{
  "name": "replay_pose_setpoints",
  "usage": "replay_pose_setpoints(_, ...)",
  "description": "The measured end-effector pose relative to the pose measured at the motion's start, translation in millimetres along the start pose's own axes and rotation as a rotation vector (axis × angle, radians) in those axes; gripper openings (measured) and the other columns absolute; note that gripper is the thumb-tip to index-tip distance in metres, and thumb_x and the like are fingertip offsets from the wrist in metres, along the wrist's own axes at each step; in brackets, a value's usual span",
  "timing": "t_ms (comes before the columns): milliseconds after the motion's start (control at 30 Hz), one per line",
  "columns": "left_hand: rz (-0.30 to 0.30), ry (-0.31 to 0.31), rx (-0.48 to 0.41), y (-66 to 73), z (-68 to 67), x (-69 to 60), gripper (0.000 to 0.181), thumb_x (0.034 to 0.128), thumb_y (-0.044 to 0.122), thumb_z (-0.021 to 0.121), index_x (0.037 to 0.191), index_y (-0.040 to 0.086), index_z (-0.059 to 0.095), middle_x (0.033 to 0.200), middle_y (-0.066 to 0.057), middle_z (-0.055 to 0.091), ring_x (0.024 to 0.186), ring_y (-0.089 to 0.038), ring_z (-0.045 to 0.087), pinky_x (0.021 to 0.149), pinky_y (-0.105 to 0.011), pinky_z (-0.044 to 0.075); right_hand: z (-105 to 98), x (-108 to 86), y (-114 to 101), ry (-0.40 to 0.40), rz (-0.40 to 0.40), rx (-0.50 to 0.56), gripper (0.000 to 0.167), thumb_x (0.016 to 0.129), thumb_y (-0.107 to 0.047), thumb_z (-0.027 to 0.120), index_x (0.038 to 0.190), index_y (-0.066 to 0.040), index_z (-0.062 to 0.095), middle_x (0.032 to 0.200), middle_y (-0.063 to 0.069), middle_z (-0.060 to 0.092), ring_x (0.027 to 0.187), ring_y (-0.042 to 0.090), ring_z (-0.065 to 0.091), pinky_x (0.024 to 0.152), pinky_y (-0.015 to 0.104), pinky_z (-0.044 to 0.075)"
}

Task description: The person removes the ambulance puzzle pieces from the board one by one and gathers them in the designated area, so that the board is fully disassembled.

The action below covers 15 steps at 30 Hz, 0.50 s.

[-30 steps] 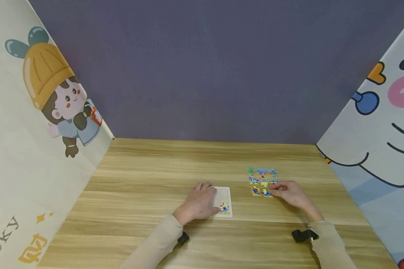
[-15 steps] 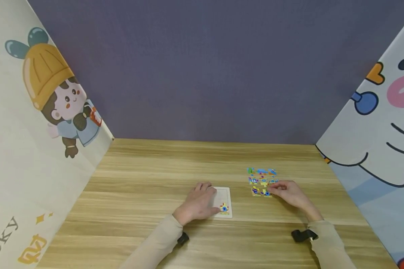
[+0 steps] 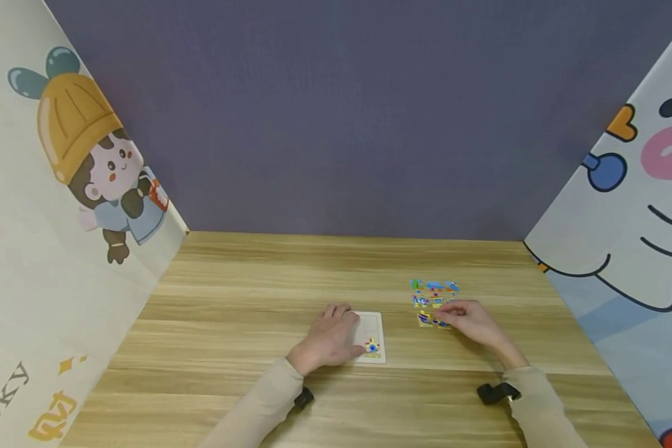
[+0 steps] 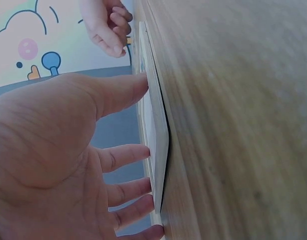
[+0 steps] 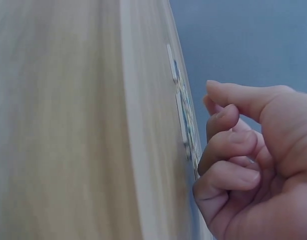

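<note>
My left hand lies with spread fingers over a white puzzle frame, hiding its left part. In the left wrist view, the thumb and fingertips touch the frame's face and edge. A colourful puzzle piece with a blue circle lies in the frame's lower right corner. My right hand hovers over the loose puzzle pieces, partly covering the nearer ones. In the right wrist view, the right hand's fingers are curled and its thumb meets the index finger. No piece shows between them.
The loose pieces lie in rows on the wooden table, right of the frame. A dark panel stands behind the table. Cartoon-printed panels stand at the left and right. Each wrist wears a black camera.
My right hand has shifted a little to the left over the loose pieces. The left hand and the frame stay in place.
</note>
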<state>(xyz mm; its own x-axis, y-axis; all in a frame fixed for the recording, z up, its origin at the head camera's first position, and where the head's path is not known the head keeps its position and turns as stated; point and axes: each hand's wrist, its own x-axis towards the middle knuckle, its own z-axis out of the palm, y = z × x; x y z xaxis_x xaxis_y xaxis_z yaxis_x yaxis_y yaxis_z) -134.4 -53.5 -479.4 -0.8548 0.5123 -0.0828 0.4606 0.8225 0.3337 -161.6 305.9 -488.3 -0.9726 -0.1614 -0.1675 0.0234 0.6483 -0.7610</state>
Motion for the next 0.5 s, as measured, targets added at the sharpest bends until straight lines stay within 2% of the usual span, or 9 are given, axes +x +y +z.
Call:
replay_pose_setpoints(167, -0.004, 0.004, -0.007, 0.1, -0.4, -0.5, 0.067, 0.0945, 0.047, 0.077, 0.146, 0.008, 0.059, 0.159, -0.016, 0.051, 0.146, -0.035, 0.045, 0.119, -0.058, 0.045, 7, 2.9, -8, -0.028, -0.015, 0.039, 0.035, 0.102, -0.03, 0.073, 0.121, -0.001, 0.076, 0.105, 0.008, 0.079, 0.085, 0.01, 0.062, 0.069, 0.022, 0.049)
replay_pose_setpoints(400, 0.003, 0.0, -0.021, -0.4, -0.1, -0.5, 0.067, 0.0958, 0.047, 0.075, 0.147, 0.008, 0.058, 0.159, -0.016, 0.05, 0.147, -0.035, 0.045, 0.12, -0.057, 0.044, 21, 5.5, -22, -0.084, -0.064, 0.086, 0.028, 0.1, -0.026, 0.075, 0.117, -0.003, 0.077, 0.101, 0.007, 0.079, 0.088, 0.011, 0.069, 0.075, 0.022, 0.054)
replay_pose_setpoints(500, 0.003, 0.002, -0.03, -0.3, 0.0, -0.3, 0.067, 0.0955, 0.047, 0.076, 0.146, 0.007, 0.058, 0.159, -0.016, 0.05, 0.146, -0.035, 0.045, 0.12, -0.056, 0.043, 28, 6.2, -27, -0.092, -0.081, 0.091, 0.026, 0.099, -0.025, 0.076, 0.114, -0.004, 0.078, 0.096, 0.006, 0.077, 0.083, 0.01, 0.065, 0.074, 0.022, 0.052)
